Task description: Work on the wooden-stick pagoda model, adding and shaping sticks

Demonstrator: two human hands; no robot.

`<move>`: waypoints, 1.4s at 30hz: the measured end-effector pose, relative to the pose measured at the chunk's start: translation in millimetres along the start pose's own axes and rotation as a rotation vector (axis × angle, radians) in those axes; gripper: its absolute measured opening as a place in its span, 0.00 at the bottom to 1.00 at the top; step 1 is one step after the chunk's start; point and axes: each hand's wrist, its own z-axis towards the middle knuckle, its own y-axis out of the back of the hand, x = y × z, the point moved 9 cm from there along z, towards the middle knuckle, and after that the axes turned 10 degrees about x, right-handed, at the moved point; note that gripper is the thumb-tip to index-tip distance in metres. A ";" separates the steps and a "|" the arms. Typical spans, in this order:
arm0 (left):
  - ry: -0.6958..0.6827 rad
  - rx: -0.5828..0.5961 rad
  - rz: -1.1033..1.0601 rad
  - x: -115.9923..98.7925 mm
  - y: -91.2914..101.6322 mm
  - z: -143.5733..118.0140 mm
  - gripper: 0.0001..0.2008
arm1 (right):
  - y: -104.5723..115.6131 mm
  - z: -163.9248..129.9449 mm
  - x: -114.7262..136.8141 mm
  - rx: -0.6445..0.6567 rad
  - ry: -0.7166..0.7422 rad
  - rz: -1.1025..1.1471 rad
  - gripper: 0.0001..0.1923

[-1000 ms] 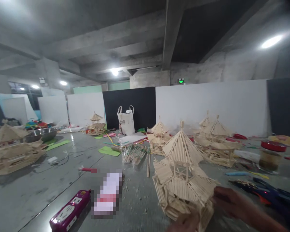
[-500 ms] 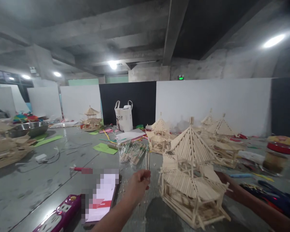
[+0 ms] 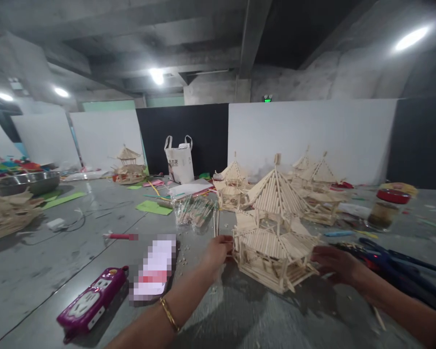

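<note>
A two-tier pavilion model (image 3: 272, 223) made of pale wooden sticks stands on the grey floor in front of me. My left hand (image 3: 218, 249), with a gold bangle on the wrist, pinches the left edge of the model's lower tier. My right hand (image 3: 336, 264) reaches in from the right with its fingers spread, the fingertips at the model's right eave. Two loose sticks (image 3: 215, 224) lie just behind my left hand.
A purple power strip (image 3: 90, 303) and a blurred phone (image 3: 154, 269) lie at the lower left. Behind are a bag of sticks (image 3: 194, 213), more pavilion models (image 3: 232, 186) (image 3: 318, 184), a white bag (image 3: 179, 157). A blue-black tool (image 3: 392, 259) and red-lidded jar (image 3: 387, 208) sit right.
The model was held up close in both hands, then came down and now stands on the floor. My left hand moved to its left edge; my right hand came round to its right side.
</note>
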 end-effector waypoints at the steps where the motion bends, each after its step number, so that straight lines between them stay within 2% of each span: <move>1: 0.004 0.003 -0.011 -0.1 -2.3 -1.5 0.09 | -6.9 -6.4 3.7 0.029 0.013 0.029 0.18; 6: -0.017 -0.011 -0.060 -5.9 -11.3 -13.2 0.07 | -35.7 -25.0 40.0 0.185 0.150 0.112 0.18; 10: -0.065 -0.034 -0.113 -10.6 -18.1 -18.5 0.05 | -35.3 -18.4 59.5 0.215 0.216 0.104 0.15; 14: -0.096 -0.051 -0.158 -11.2 -28.0 -16.7 0.07 | -30.3 -1.6 59.9 0.253 0.177 0.104 0.11; 19: -0.101 -0.076 -0.169 -10.8 -36.3 -14.5 0.07 | -32.0 8.6 58.2 0.320 0.172 0.133 0.11; 28: -0.151 -0.017 -0.127 -16.7 -55.7 -24.5 0.05 | -19.9 -11.1 57.5 0.240 0.213 0.094 0.13; 31: -0.154 0.025 -0.112 -20.2 -69.1 -25.6 0.08 | -3.4 -25.0 62.4 0.195 0.221 0.069 0.14; 35: -0.175 0.112 -0.103 -30.6 -101.8 -20.9 0.08 | 37.7 -47.7 66.3 0.069 0.221 0.044 0.18; 38: -0.174 0.177 -0.096 -37.3 -139.8 -14.2 0.05 | 78.0 -71.1 62.4 -0.040 0.212 0.037 0.20; 42: -0.148 0.307 -0.064 -39.0 -210.9 -10.5 0.02 | 138.4 -116.7 47.4 -0.187 0.189 0.029 0.20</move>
